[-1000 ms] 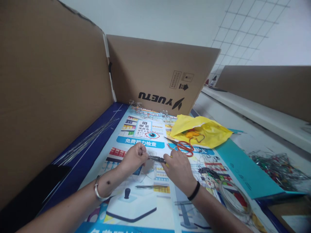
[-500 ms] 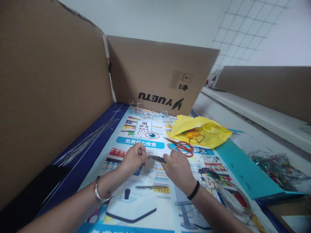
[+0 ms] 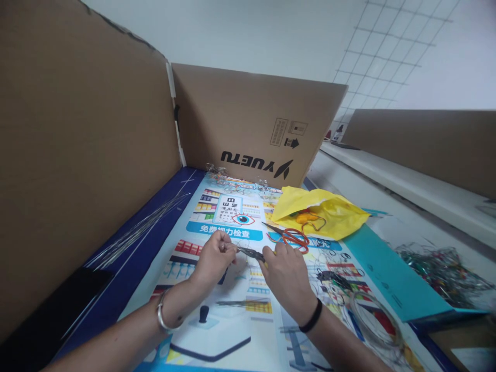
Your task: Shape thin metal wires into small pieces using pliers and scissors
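My right hand (image 3: 290, 279) is closed around the handles of a pair of pliers (image 3: 251, 253), its dark jaws pointing left. My left hand (image 3: 215, 258) is in a pinch right at the jaw tips, holding a thin wire (image 3: 243, 243) that curves out near the fingers; most of it is too fine to follow. Just beyond my right hand lie scissors (image 3: 294, 238) with orange-red handles and dark blades. Below the hands, a small bunch of straight wires (image 3: 236, 303) rests on the printed sheet (image 3: 267, 336).
A yellow bag (image 3: 344, 212) lies open behind the scissors. A wire coil (image 3: 377, 320) sits at the right, near a teal box flap (image 3: 399, 279) and a tangle of wire pieces (image 3: 445, 271). Long straight wires (image 3: 135, 232) lie at left. Cardboard panels (image 3: 248, 113) stand around the back and left.
Both hands stay at almost the same spot, with the pliers turned slightly and my left fingers shifted a little at their tips. The camera view has moved slightly.
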